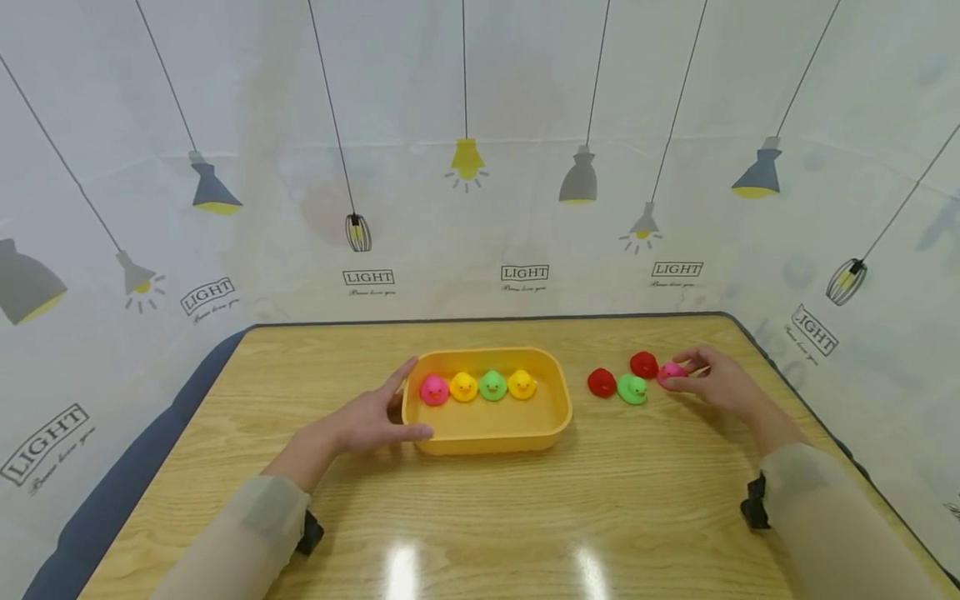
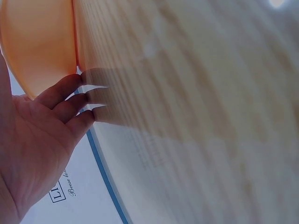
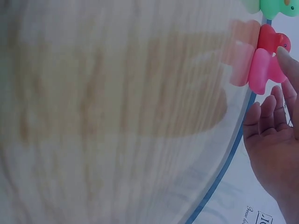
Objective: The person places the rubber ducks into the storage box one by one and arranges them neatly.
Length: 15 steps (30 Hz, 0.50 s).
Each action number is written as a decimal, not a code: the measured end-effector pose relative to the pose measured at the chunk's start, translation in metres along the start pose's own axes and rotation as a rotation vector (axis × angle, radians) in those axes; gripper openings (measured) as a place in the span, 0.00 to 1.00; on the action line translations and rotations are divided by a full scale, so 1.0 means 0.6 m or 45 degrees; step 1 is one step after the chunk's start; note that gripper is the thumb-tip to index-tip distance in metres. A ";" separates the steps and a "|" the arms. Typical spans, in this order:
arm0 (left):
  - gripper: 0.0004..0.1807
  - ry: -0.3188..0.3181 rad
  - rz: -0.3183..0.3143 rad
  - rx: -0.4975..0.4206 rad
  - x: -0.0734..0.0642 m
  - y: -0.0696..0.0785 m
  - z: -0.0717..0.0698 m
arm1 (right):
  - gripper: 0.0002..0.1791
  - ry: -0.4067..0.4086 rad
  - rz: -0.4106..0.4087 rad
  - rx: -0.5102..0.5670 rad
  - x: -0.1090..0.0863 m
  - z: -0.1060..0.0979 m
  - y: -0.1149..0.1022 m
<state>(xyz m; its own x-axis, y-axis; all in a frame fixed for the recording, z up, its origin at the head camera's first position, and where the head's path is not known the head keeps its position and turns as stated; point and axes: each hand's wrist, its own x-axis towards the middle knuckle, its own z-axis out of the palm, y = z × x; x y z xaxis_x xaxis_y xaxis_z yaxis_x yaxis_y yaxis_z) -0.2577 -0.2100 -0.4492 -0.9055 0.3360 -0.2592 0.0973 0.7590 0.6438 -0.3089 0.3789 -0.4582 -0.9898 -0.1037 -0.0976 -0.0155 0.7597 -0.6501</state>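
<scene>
My left hand [image 1: 372,419] rests against the left end of a yellow plastic tray [image 1: 487,444], its thumb at the front rim and forefinger along the back corner. In the left wrist view its other fingertips reach the tabletop beside the orange-looking tray wall [image 2: 39,42]. Inside the tray stand a pink rubber duck [image 1: 434,390], a yellow duck [image 1: 463,387], a green duck [image 1: 492,386] and another yellow duck [image 1: 522,384], in a row. At the right, my right hand [image 1: 718,385] pinches a pink rubber duck [image 1: 670,374] between thumb and forefinger. That duck [image 3: 261,72] stands close beside a red one.
Between tray and right hand are a red duck [image 1: 602,382], a green duck [image 1: 632,389] and another red duck [image 1: 643,364]. All are on a glossy wooden table [image 1: 495,517]. A curtain printed with lamps [image 1: 525,217] hangs behind the table's far edge.
</scene>
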 end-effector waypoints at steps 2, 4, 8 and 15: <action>0.68 0.001 -0.005 -0.002 0.000 0.000 0.000 | 0.37 -0.001 -0.012 0.009 0.002 0.003 0.000; 0.68 0.001 -0.006 0.000 0.000 0.000 0.001 | 0.35 -0.005 -0.021 0.014 0.003 0.006 0.000; 0.68 0.001 -0.011 -0.006 -0.001 0.000 0.001 | 0.31 -0.008 -0.039 0.023 0.003 0.009 0.000; 0.68 0.002 0.020 -0.001 -0.002 0.000 0.001 | 0.28 -0.029 -0.026 0.018 -0.001 0.009 -0.003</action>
<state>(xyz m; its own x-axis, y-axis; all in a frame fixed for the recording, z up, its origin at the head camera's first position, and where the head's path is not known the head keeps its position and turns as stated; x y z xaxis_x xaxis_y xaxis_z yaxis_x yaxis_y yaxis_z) -0.2566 -0.2100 -0.4490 -0.9045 0.3468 -0.2482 0.1108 0.7531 0.6485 -0.3074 0.3742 -0.4607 -0.9859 -0.1333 -0.1012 -0.0332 0.7485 -0.6623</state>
